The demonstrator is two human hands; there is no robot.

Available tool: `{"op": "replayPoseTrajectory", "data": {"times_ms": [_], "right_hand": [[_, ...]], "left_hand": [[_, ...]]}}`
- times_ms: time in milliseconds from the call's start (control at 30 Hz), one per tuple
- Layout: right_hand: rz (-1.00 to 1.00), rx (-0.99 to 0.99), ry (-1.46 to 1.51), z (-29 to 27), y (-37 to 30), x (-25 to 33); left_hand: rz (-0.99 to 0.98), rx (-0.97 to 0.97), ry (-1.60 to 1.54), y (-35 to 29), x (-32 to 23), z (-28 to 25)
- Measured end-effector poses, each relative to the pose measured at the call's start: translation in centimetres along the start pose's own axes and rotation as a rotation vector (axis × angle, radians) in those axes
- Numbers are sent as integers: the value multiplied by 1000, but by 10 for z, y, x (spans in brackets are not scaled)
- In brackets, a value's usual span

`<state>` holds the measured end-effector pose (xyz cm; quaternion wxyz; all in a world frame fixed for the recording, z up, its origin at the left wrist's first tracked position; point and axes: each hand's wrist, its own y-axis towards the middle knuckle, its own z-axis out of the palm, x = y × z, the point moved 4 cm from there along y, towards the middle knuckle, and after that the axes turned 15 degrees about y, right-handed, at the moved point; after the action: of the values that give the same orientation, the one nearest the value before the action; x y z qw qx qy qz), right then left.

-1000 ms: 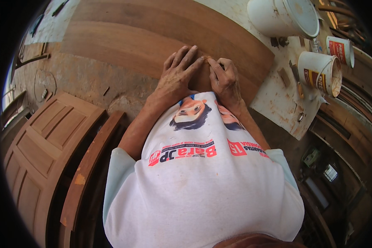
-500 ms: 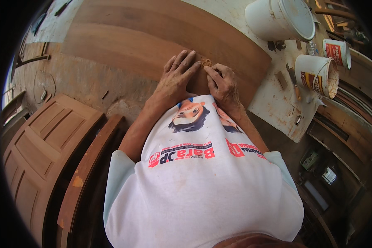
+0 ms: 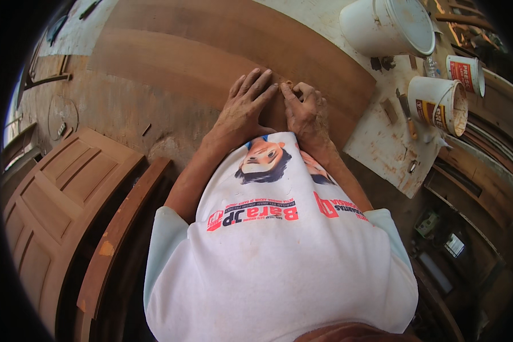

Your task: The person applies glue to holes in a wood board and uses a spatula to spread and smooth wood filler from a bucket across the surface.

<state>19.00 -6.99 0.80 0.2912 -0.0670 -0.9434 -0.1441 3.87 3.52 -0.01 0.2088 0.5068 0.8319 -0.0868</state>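
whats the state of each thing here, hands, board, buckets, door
left hand: flat on the board, fingers spread
right hand: pressing a small piece of sandpaper on the board
wooden board: lying flat, bare wood
large white bucket: upright
small bucket: tipped, open
panelled door: lying flat

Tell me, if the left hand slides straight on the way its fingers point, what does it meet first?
Probably nothing soon: the left hand lies flat on the wooden panel, fingers pointing up and slightly right over bare wood. The white bucket stands further right, seemingly off that line.
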Motion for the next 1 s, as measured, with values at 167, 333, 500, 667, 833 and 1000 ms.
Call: {"op": "replayPoseTrajectory", "data": {"times_ms": [167, 333, 500, 667, 833, 1000], "right_hand": [[57, 45, 70, -7, -3, -1], [86, 89, -37, -3, -3, 1], [70, 86, -71, -4, -5, 1], [55, 26, 84, -13, -6, -1], [92, -1, -3, -19, -8, -3], [41, 30, -88, -7, -11, -2]], "left_hand": [[2, 21, 4, -2, 0, 0], [14, 51, 24, -5, 1, 2], [25, 103, 84, -5, 0, 6], [28, 92, 137, -7, -5, 2], [11, 57, 127, 0, -7, 0], [30, 43, 137, -3, -4, -3]]}}
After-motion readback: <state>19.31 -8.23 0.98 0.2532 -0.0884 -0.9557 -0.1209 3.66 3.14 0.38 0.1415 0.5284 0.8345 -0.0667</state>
